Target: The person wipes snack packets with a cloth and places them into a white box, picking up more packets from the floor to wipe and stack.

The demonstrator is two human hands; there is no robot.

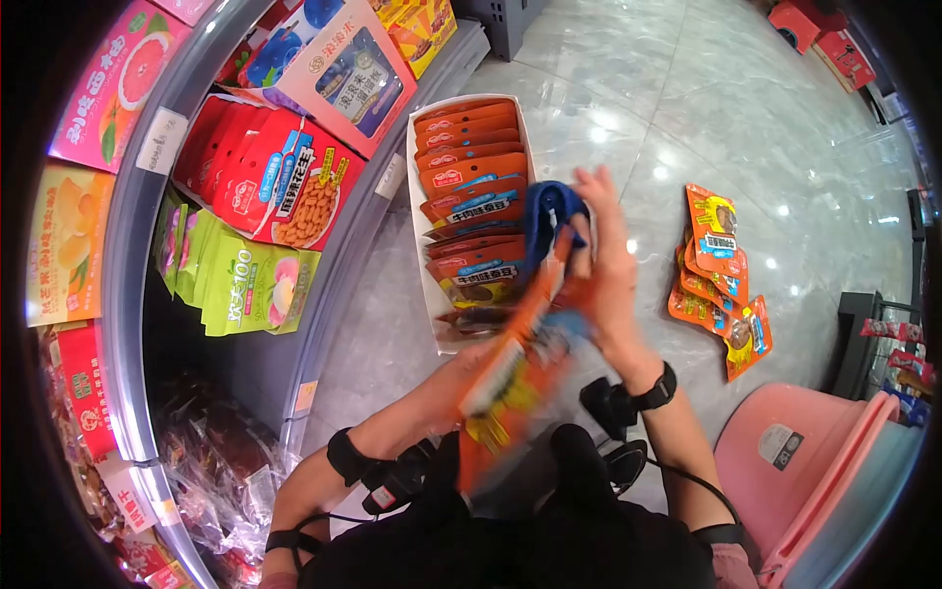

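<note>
An orange snack packet (pixel 510 383), smeared by motion, is held in front of my body. My left hand (pixel 473 361) grips it, with the fingers mostly hidden behind the packet. My right hand (pixel 606 270) is closed on a dark blue cloth (pixel 551 221) at the packet's upper end; part of this hand is blurred. Just beyond and left of my hands, a white open carton (pixel 422 265) stands on the floor, filled with a row of upright orange packets (pixel 476 201). A loose pile of similar packets (pixel 713 265) lies on the floor to the right.
Shelves on the left carry red peanut bags (pixel 285 182), green bags (pixel 245 280) and a pink box (pixel 348 83). Pink and blue tubs (pixel 785 442) stand at lower right. A dark crate (pixel 500 25) is at the top. Grey tiled floor (pixel 628 108) lies between them.
</note>
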